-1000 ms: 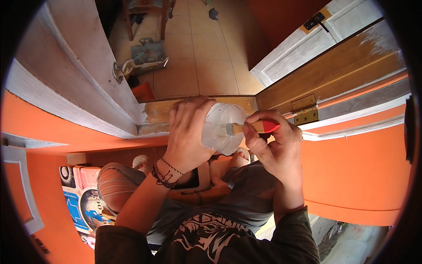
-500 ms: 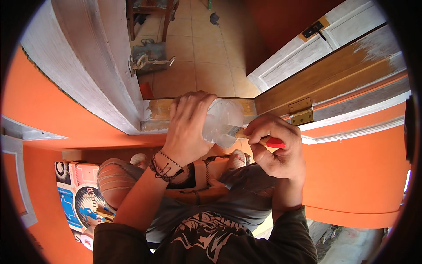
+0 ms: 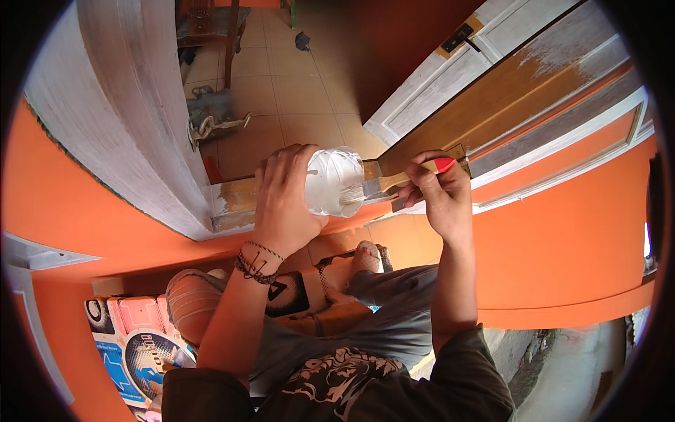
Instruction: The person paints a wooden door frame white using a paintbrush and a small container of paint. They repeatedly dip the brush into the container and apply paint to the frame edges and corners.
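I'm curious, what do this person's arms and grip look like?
Short, dark sleeves cover the upper arms, leaving the forearms bare. The left grip has dark braided cord bracelets at its wrist; the right grip shows none. Neither wears a glove.

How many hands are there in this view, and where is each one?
2: the left hand grips the plastic cup; to its right, the right hand holds a paintbrush.
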Action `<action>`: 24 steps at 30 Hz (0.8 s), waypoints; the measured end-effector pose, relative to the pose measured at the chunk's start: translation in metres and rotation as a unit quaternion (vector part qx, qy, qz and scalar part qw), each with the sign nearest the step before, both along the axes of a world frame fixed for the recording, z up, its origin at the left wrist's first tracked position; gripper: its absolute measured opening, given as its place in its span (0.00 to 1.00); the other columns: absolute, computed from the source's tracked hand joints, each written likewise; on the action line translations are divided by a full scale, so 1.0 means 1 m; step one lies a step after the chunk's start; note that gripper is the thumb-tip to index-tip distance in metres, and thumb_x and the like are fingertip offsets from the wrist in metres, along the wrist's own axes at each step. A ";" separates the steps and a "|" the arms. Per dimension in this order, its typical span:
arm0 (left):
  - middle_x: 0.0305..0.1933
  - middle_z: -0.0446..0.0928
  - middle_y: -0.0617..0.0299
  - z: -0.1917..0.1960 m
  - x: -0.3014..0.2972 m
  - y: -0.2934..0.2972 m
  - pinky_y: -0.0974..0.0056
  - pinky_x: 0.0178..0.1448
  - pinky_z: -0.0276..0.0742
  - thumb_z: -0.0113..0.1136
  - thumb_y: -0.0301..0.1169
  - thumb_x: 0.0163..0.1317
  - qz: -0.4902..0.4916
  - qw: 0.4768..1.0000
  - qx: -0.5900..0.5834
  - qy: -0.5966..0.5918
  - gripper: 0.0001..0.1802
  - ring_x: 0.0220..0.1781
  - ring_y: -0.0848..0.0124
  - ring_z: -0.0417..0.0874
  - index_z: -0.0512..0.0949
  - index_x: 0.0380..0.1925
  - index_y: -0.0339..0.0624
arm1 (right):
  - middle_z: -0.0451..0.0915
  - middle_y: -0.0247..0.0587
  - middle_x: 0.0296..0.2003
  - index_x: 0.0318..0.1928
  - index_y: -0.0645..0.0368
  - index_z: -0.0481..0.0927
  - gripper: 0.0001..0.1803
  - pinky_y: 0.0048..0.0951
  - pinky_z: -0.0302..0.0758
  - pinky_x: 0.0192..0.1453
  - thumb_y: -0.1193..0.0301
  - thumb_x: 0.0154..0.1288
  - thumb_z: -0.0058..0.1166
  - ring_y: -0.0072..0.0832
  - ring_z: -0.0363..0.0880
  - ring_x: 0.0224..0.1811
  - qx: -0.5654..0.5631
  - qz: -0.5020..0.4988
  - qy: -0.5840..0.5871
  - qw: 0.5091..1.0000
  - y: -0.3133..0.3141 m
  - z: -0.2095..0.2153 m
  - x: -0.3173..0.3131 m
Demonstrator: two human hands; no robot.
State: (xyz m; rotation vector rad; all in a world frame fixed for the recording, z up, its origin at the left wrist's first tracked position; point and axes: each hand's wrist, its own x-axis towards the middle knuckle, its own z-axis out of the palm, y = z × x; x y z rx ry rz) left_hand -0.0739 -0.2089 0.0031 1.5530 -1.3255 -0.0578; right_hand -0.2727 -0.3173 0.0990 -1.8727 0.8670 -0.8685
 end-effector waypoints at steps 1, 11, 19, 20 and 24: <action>0.60 0.73 0.54 0.000 0.001 -0.002 0.48 0.70 0.62 0.75 0.22 0.33 -0.003 1.000 -0.004 0.008 0.48 0.65 0.52 0.72 0.69 0.62 0.46 | 0.83 0.43 0.30 0.47 0.67 0.77 0.09 0.26 0.81 0.29 0.72 0.75 0.53 0.27 0.84 0.27 0.015 -0.016 -0.007 1.000 0.001 0.002 -0.001; 0.60 0.73 0.53 0.000 -0.006 -0.006 0.48 0.72 0.61 0.75 0.22 0.34 -0.039 0.999 0.003 0.009 0.47 0.65 0.53 0.72 0.69 0.62 0.44 | 0.81 0.44 0.38 0.50 0.67 0.75 0.11 0.27 0.84 0.29 0.74 0.72 0.57 0.29 0.86 0.31 0.113 -0.071 -0.122 0.983 0.015 -0.030 -0.013; 0.60 0.73 0.53 -0.001 -0.008 -0.005 0.48 0.72 0.61 0.76 0.22 0.35 -0.035 0.999 -0.005 0.021 0.47 0.66 0.53 0.72 0.69 0.62 0.44 | 0.81 0.43 0.38 0.49 0.65 0.75 0.10 0.26 0.84 0.29 0.74 0.73 0.57 0.29 0.86 0.32 0.080 -0.064 -0.160 0.982 0.023 -0.023 -0.007; 0.60 0.73 0.53 0.000 -0.010 -0.005 0.48 0.72 0.61 0.76 0.22 0.34 -0.040 0.999 -0.001 0.020 0.47 0.66 0.53 0.72 0.69 0.62 0.44 | 0.81 0.41 0.37 0.49 0.64 0.75 0.10 0.25 0.83 0.30 0.75 0.72 0.58 0.26 0.85 0.32 0.089 -0.030 -0.165 0.982 0.022 -0.021 -0.007; 0.61 0.73 0.53 0.004 -0.015 -0.004 0.48 0.72 0.61 0.76 0.22 0.34 -0.041 0.999 0.008 0.023 0.47 0.66 0.53 0.72 0.69 0.62 0.44 | 0.83 0.38 0.35 0.49 0.62 0.75 0.12 0.23 0.82 0.32 0.78 0.69 0.62 0.22 0.84 0.33 0.030 -0.026 -0.039 0.998 0.021 -0.013 -0.006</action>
